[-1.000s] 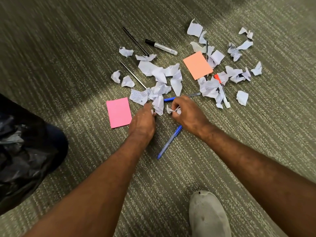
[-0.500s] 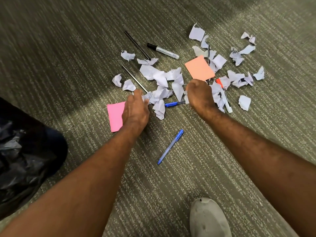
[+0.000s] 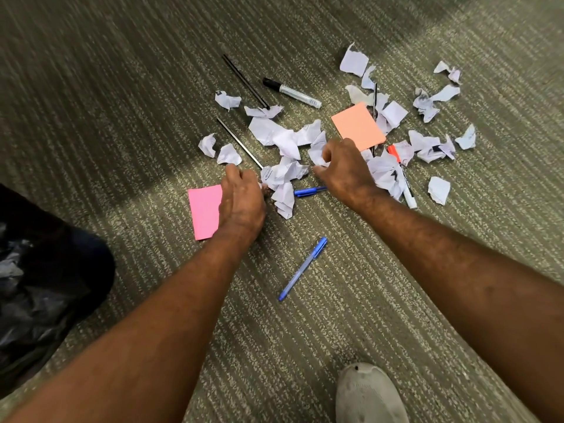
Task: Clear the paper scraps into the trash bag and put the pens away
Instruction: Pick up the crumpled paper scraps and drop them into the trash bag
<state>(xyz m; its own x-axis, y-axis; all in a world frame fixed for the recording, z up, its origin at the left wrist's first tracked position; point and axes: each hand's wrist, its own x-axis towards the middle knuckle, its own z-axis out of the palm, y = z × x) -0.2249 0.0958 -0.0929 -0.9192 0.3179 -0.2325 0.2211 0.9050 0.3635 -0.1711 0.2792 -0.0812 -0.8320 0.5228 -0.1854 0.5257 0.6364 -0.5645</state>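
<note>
Both arms reach down: left hand (image 3: 242, 203) and right hand (image 3: 343, 170) curl around paper scraps (image 3: 285, 175).

Even, moderately bright overhead light, broad soft shadow band across carpet (image 3: 91, 117) upper left, wide-angle edge curvature, slight hand blur.

bare carpet (image 3: 122, 87) left, paper scraps (image 3: 285, 175) crowding pens (image 3: 241, 143)

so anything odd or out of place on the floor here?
Yes: torn, crumpled paper scraps lie scattered over the carpet, with pens mixed in. One blue pen lies apart, nearer the person. Pink and orange notes lie flat, untorn.
</note>
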